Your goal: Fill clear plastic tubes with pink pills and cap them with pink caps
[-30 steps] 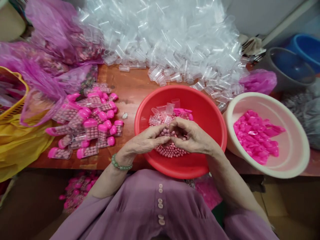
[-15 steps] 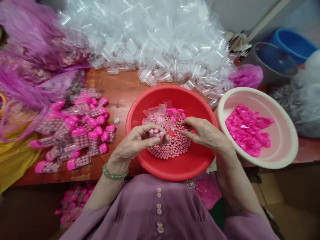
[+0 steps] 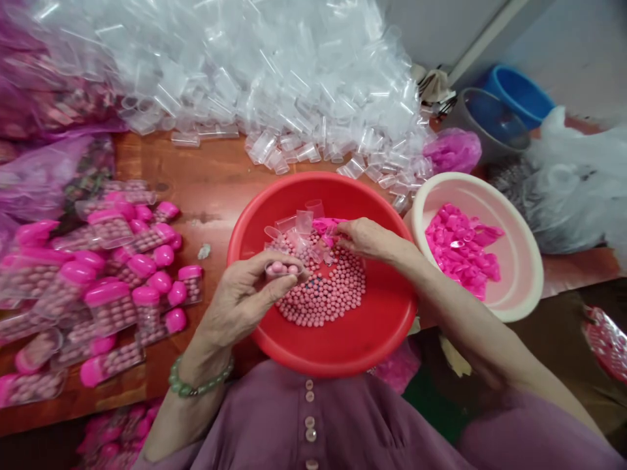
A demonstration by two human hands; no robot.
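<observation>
Head view showed the left hand (image 3: 242, 294) closed around a small clear tube (image 3: 283, 269), filled to its open mouth with pink beads, held over the near left part of the red bowl (image 3: 343, 352). Thumb and fingers gripped the tube from both sides. The right hand (image 3: 365, 238) reached into the far part of the same bowl, fingertips pinched at a pink cap (image 3: 327, 226) lying among a few empty tubes (image 3: 304, 222); whether the cap was actually gripped could not be told. A heap of pink beads (image 3: 326, 294) covered the bowl's bottom, between the two hands.

The red bowl stood at the near edge of the wooden table (image 3: 206, 170). Just beside it, toward the right edge, stood a cream bowl (image 3: 519, 261) holding loose pink caps (image 3: 460, 248). Filled and capped tubes (image 3: 112, 287) lay piled along the left edge. A large heap of empty clear tubes (image 3: 255, 78) occupied the far edge. A pink bag (image 3: 453, 150) lay near the far right corner, with a grey basin (image 3: 490, 121) and a blue basin (image 3: 519, 98) beyond it.
</observation>
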